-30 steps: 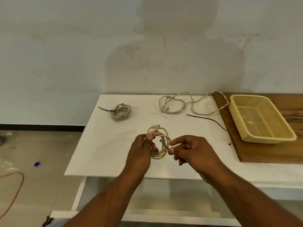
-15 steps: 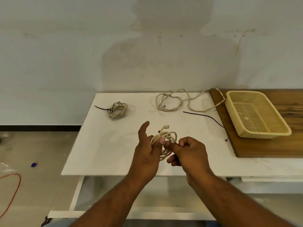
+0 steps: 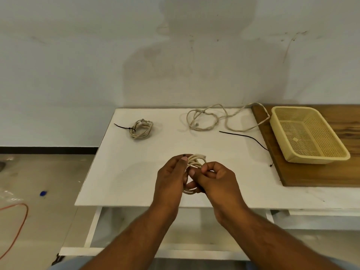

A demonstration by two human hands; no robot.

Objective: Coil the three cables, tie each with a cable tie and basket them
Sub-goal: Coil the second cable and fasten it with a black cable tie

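Above the front middle of the white table point(image 3: 136, 172), both hands hold a coiled beige cable point(image 3: 195, 161). My left hand point(image 3: 171, 178) grips the coil's left side, thumb on top. My right hand point(image 3: 214, 178) pinches the coil's right side with curled fingers. Whether a tie is between the fingers is hidden. A second beige coil point(image 3: 141, 129), bound with a black cable tie, lies at the back left. A third cable point(image 3: 210, 118) lies loose and uncoiled at the back middle. A loose black cable tie point(image 3: 245, 137) lies beside it. The yellow mesh basket point(image 3: 311, 158) stands empty at the right.
The basket rests on a wooden board point(image 3: 319, 176) covering the table's right side. A wall rises right behind the table. On the floor at the left lie an orange cord point(image 3: 18, 227) and a small blue object point(image 3: 43, 193).
My hands have closed in on the coil. The left forefinger, raised half a second ago, now curls over the coil. The right hand has moved in against the left.
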